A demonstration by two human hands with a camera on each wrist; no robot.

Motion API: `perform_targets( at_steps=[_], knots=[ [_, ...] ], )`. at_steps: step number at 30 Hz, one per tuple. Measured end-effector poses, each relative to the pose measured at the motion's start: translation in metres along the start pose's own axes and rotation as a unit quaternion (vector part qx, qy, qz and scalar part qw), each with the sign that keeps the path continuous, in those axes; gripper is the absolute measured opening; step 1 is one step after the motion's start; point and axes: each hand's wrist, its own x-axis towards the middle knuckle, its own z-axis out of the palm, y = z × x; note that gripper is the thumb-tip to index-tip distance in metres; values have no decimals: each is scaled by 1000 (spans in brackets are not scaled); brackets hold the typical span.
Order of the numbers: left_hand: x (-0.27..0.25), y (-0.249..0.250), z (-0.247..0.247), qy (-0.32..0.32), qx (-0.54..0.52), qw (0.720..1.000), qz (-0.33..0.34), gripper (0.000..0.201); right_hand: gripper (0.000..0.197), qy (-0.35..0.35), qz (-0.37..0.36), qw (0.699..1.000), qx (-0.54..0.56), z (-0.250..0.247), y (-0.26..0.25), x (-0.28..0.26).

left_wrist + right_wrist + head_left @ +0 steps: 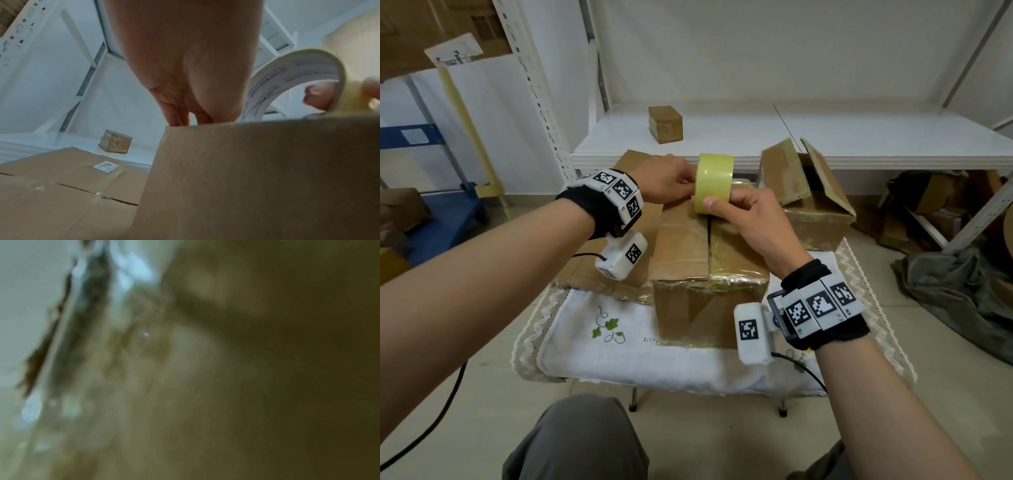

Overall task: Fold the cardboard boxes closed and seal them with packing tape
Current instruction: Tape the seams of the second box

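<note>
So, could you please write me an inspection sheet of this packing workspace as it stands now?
Surface: small table under a white embroidered cloth.
Job's things: centre box, flaps folded shut, seam untaped; tape roll upright on its far end.
Clutter: open-flapped box to the right; flat box to the left; small sealed box on the shelf.
Grippers: right hand grips the roll; left hand pinches at its edge.
Cables: black leads from both wrist cameras.
Surroundings: white racking, more cartons on the floor at right.
</note>
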Motion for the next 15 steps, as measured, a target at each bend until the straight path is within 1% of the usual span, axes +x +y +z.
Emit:
perform_targets(
  at_steps=[2, 4, 6, 9, 11, 13, 15],
  knots=[
    [0, 1, -2, -19, -10, 1000, -8, 13, 19, 0, 2, 1000, 4, 0, -2, -2],
    [0, 0, -3, -36, -18, 999, -25, 23, 18, -4, 4, 1000, 10, 0, -4, -3],
    [-1, 1, -4, -43, -23, 998, -26, 28, 20, -12, 12, 1000, 18, -2, -6, -5],
    [-1, 1, -4, -45, -13, 999, -28, 23, 28, -31, 11, 999, 26, -8, -11, -10],
    [-1, 2, -4, -41, -8, 999, -30, 28, 33, -43, 13, 998, 37, -11, -15, -14],
    [-2, 4, -5, -40, -11, 999, -26, 28, 30, -46, 26, 997, 59, -12, -17, -17],
    [-4, 8, -6, -45, -1, 999, -19, 19, 25, -41, 31, 996, 80, -9, -20, -20]
  ],
)
